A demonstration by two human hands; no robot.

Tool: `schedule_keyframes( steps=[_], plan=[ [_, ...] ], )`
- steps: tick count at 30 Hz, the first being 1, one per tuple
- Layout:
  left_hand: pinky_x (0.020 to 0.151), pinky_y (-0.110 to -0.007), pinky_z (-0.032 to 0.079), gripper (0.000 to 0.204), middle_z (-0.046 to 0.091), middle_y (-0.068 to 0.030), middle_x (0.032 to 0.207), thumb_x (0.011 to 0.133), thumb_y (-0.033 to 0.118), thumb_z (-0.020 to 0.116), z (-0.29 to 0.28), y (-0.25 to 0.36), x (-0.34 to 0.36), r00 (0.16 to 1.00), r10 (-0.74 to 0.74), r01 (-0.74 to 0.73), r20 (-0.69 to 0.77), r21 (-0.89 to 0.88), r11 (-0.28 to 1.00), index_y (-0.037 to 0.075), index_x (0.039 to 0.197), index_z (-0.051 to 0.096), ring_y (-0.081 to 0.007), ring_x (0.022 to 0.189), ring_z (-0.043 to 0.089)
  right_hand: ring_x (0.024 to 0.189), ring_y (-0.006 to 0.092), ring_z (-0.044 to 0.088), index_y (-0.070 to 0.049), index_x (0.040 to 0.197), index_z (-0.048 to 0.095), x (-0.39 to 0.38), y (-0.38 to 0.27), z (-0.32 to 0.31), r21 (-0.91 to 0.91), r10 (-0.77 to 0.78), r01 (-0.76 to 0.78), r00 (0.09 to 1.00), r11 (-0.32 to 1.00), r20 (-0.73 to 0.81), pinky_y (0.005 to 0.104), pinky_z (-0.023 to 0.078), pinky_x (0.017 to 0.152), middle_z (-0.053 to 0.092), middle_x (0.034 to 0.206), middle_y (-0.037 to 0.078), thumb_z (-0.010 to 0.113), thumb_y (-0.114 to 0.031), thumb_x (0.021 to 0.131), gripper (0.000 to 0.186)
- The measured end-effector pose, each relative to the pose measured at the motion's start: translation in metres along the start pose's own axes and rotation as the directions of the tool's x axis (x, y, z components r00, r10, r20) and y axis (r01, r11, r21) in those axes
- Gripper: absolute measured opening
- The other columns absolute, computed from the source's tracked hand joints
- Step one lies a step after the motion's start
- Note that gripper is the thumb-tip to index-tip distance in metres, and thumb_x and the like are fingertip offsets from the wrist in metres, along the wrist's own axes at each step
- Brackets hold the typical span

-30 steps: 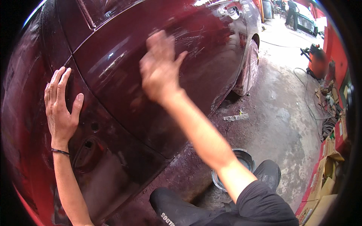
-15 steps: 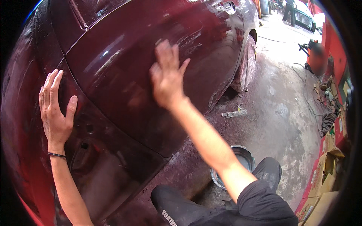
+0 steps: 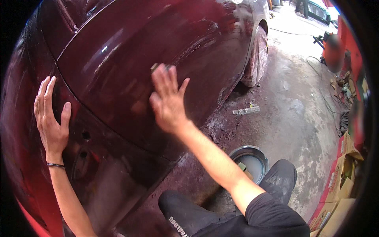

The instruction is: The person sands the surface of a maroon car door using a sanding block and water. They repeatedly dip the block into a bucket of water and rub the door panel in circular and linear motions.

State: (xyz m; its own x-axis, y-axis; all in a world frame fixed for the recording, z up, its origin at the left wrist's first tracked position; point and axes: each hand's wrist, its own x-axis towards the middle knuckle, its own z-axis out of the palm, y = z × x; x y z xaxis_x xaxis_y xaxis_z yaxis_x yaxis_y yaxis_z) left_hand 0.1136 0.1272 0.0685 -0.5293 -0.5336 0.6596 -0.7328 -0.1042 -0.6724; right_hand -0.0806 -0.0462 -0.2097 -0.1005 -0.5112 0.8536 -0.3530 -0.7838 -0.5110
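A wet, dark red car door (image 3: 118, 91) fills the left and middle of the view. My right hand (image 3: 169, 100) lies on it, fingers stretched and slightly blurred. The edge of a small, thin dark piece, which looks like sandpaper (image 3: 155, 67), shows past my fingertips; most of it is hidden under the fingers. My left hand (image 3: 52, 118), with a dark band at the wrist, rests open against the car's panel left of the door seam. It holds nothing. Pale wet streaks (image 3: 193, 51) mark the door above my right hand.
A bucket (image 3: 254, 160) of greyish liquid stands by my knee, a greenish-tan block at its edge. A dusty, covered wheel (image 3: 257, 59) and a crumpled strip (image 3: 246, 110) are beyond. Cardboard boxes (image 3: 335, 181), hoses and a red machine (image 3: 333, 51) line the right.
My right hand has moved down and slightly left across the door, and the piece under its fingertips now shows. The view has shifted a little; my left hand stays on the panel.
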Motion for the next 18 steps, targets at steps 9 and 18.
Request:
schedule_keyframes(
  steps=[9, 18],
  plan=[
    [0.125, -0.047, 0.038, 0.063, 0.056, -0.0116, 0.159, 0.101, 0.035, 0.070, 0.014, 0.004, 0.003, 0.991, 0.039, -0.053, -0.129, -0.104, 0.993, 0.015, 0.158, 0.053, -0.0317, 0.149, 0.051, 0.166, 0.0454, 0.007, -0.008, 0.168, 0.036, 0.079, 0.064, -0.030, -0.055, 0.061, -0.070, 0.985, 0.996, -0.159, 0.0794, -0.002, 0.122, 0.019, 0.180, 0.016, 0.036, -0.024, 0.113, 0.057],
    [0.121, -0.051, 0.040, 0.065, 0.063, -0.0233, 0.143, 0.093, 0.035, 0.072, 0.028, 0.007, -0.014, 0.978, 0.022, -0.052, -0.206, -0.142, 0.989, 0.002, 0.147, 0.056, -0.0407, 0.139, 0.057, 0.167, 0.0395, 0.011, -0.011, 0.167, 0.039, -0.068, -0.040, 0.008, -0.108, -0.276, 0.314, 0.922, 0.943, 0.272, 0.0761, -0.013, 0.122, 0.026, 0.179, 0.009, 0.049, -0.038, 0.107, 0.066]
  ],
)
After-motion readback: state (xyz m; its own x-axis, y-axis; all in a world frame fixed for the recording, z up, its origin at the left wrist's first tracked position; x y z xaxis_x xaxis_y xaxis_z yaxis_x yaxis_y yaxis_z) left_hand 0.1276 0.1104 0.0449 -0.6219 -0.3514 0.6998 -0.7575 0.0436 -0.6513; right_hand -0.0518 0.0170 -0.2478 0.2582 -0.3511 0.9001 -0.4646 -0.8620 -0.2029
